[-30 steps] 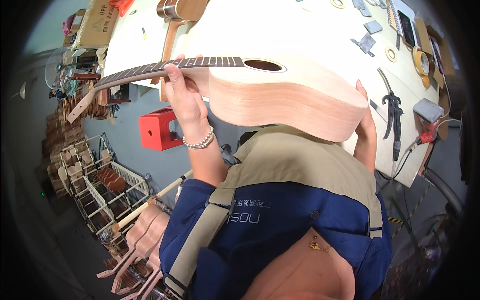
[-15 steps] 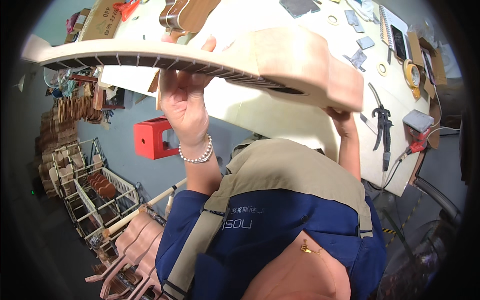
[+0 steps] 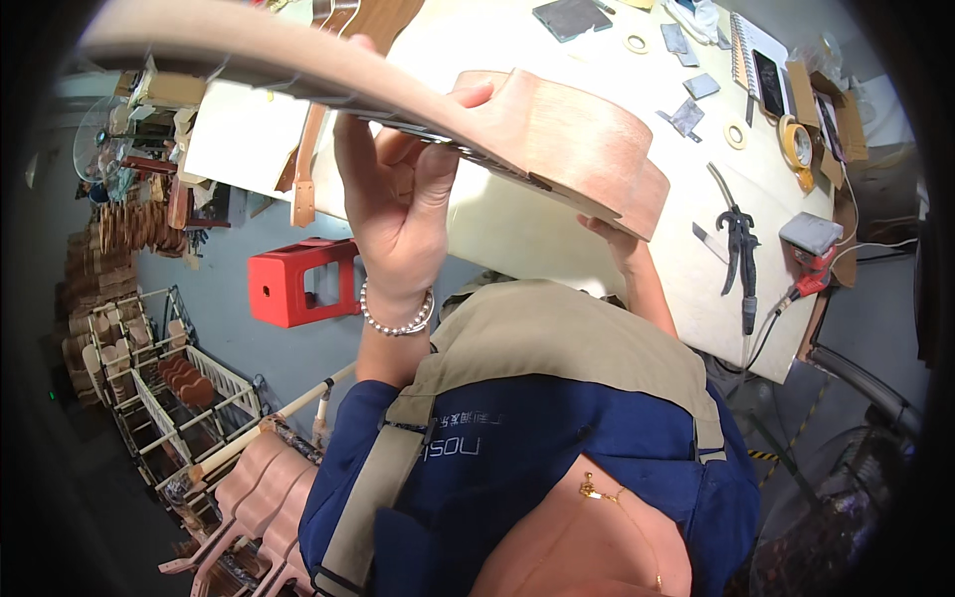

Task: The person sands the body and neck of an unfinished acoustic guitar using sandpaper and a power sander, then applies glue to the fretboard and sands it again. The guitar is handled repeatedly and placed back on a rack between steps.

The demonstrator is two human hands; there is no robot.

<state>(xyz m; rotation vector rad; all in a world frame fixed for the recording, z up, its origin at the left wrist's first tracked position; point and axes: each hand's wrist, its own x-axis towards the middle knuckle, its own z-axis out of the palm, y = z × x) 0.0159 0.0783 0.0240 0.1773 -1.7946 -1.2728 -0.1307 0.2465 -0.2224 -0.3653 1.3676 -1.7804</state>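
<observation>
An unfinished pale wood guitar or ukulele is held above the worktable, its body (image 3: 587, 134) at centre right and its neck (image 3: 249, 50) running off to the upper left, fretboard underneath. My left hand (image 3: 398, 199) is wrapped round the neck near the body, thumb against the fretboard side. My right hand (image 3: 622, 239) grips the lower far end of the body, its fingers partly hidden beneath. A brown guitar (image 3: 383, 20) lies behind on the table, partly hidden by the raised neck.
The worktable (image 3: 527, 239) holds sanding pads (image 3: 701, 86), tape rolls (image 3: 796, 139), a notebook with a phone (image 3: 768, 85), an air blow gun (image 3: 738, 249) and a red sander (image 3: 813, 244). A red stool (image 3: 298, 284) and racks of guitar parts (image 3: 199, 378) stand at left.
The guitar has rolled over from soundhole and fretboard upward to fretboard underneath. Its neck end has risen in view toward the top left, and its body has shifted leftward, both hands moving with it.
</observation>
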